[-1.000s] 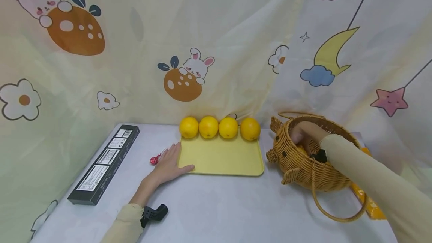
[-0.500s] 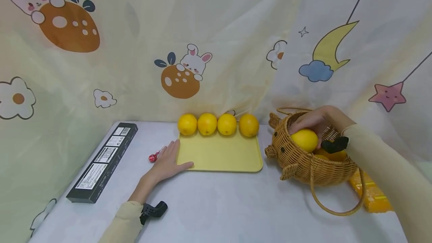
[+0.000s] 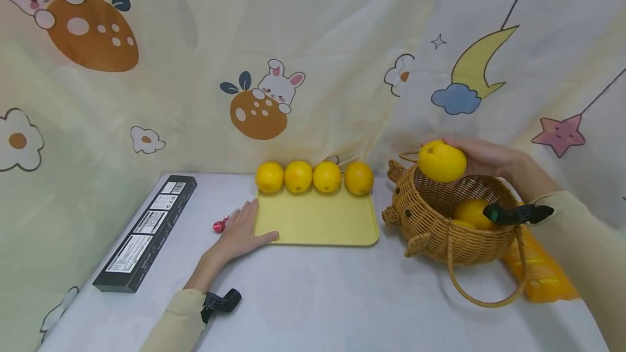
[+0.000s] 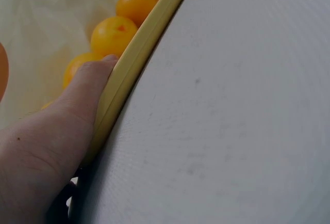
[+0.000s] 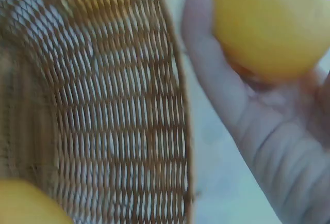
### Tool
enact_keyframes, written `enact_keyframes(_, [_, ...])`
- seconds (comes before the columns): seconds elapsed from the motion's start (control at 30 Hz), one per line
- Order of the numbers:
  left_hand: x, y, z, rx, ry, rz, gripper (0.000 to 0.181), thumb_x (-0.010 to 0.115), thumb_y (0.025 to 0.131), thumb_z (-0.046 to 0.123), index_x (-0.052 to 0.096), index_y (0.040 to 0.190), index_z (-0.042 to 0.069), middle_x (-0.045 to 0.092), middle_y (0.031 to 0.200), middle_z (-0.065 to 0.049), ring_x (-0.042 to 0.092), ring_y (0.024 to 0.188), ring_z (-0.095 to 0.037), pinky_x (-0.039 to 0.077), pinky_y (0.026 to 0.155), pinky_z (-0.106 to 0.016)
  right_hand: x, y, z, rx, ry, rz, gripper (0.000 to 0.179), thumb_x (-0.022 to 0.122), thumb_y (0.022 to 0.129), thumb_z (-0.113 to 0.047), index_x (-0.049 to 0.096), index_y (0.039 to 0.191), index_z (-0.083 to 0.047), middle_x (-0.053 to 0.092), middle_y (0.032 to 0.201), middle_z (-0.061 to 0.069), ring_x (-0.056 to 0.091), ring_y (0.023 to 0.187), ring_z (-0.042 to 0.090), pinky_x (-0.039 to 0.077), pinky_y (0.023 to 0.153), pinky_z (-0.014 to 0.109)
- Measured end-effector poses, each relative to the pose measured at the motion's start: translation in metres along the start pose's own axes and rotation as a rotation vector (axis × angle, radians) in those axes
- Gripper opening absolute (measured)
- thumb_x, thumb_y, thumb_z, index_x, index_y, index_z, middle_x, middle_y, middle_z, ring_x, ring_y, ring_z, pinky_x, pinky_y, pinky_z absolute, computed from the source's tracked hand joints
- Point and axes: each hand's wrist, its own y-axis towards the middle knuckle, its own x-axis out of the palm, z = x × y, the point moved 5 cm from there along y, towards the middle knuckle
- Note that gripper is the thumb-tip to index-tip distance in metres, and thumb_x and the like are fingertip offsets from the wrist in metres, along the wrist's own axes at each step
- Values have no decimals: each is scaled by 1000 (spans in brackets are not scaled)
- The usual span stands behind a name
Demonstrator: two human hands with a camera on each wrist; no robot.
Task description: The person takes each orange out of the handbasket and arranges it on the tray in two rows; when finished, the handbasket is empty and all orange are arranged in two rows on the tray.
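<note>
Near the basket, a gripped yellow fruit partly hides right fingers.

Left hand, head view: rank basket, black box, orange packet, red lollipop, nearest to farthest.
From the left hand:
1. Red lollipop: just to the hand's left.
2. Black box: farther left.
3. Basket: right, beyond the yellow tray.
4. Orange packet: far right, past the basket.

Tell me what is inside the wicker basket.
A yellow fruit lies inside the wicker basket, with the edge of a second one showing next to it. The near wall and these fruits cover what lies deeper, if anything.
</note>
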Motion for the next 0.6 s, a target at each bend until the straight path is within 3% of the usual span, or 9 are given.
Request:
enact_keyframes(0.13, [-1,-1,-1,3,4,4,118,56,78,76,10,155,0,12,163,-19,11,151,-36,5,123,-54,22,9,-12,-72,47,197,39,28,105,-45,46,138,-33,58,121,-5,65,103,18,58,86,49])
enact_keyframes(0.27, [-2,-2,-3,2,5,9,118,57,78,76,10,155,1,13,163,-18,11,151,-36,6,123,-54,48,16,-24,-89,114,316,44,33,103,-47,41,139,-24,58,120,-3,65,102,18,58,86,50])
enact_keyframes(0.4, [-1,-2,-3,1,2,6,118,56,78,76,9,155,1,12,163,-18,11,152,-36,5,123,-54,75,20,-35,-106,221,334,42,37,102,-48,39,135,-22,58,118,-2,65,101,16,58,86,49])
enact_keyframes(0.6, [0,0,-1,4,-9,3,118,57,77,76,9,155,1,12,163,-18,10,152,-36,5,123,-54,118,28,-42,-164,322,207,44,29,104,-46,35,140,-21,56,124,-1,65,104,19,57,90,47])
